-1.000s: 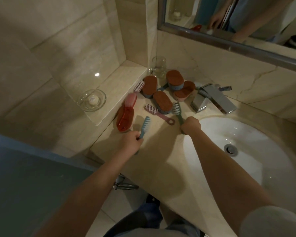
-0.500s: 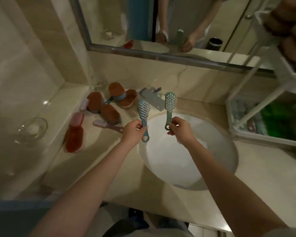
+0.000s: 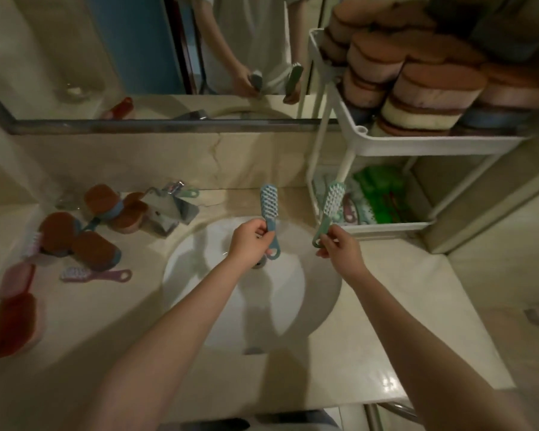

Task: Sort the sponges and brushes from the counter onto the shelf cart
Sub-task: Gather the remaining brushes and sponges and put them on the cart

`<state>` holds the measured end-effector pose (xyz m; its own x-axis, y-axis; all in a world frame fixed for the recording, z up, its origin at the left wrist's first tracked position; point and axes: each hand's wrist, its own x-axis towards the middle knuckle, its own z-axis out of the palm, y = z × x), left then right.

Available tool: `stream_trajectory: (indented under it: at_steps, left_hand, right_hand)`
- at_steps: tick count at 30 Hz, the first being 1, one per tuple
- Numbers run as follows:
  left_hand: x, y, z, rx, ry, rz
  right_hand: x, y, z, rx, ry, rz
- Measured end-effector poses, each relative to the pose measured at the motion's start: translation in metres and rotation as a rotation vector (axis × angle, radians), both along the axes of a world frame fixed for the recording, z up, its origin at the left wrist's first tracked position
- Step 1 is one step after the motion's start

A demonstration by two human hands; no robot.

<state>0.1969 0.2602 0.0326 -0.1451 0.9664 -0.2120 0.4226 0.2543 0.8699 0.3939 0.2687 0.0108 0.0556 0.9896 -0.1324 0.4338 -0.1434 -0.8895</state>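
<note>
Brushes come first: two small plastic scrubbers are held in the air over the sink. The blue brush stands nearly upright with its bristle head toward twelve o'clock. The left hand is curled round the lower handle, just above the hanging loop. The green brush leans toward one o'clock. The right hand pinches it low on the handle between thumb and fingertips.

Both look light and stiff, with smooth moulded handles, so a gentle pinch should carry them. Held so near the end, though, a brush could swivel in the grip, and mid-handle seems the steadier hold. The bristles should not mind being set down on.

The shelf cart stands at two o'clock from the hands. Its upper tray is heaped with stacked sponges, and its lower tray holds what look like other brushes and something green. The green brush's head is just beside that lower tray.

Over at nine o'clock on the counter, left of the faucet, lie several brown sponges, a pink brush and a red brush. Those sponges look soft and squashable, probably best taken across their sides.
</note>
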Motion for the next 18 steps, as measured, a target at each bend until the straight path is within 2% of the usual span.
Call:
stream_trajectory:
  at_steps: [7, 13, 18]
  left_hand:
    - [0.053, 0.026, -0.003, -0.035, 0.007, -0.023]
    - [0.068, 0.04, -0.002, -0.039, 0.022, 0.041]
    - [0.066, 0.047, -0.003, -0.054, 0.035, 0.094]
  right_hand:
    - [0.061, 0.021, -0.005, 0.006, -0.108, -0.098]
    - [0.073, 0.082, -0.001, -0.017, -0.15, -0.025]
    - [0.067, 0.127, 0.001, -0.158, -0.258, 0.121]
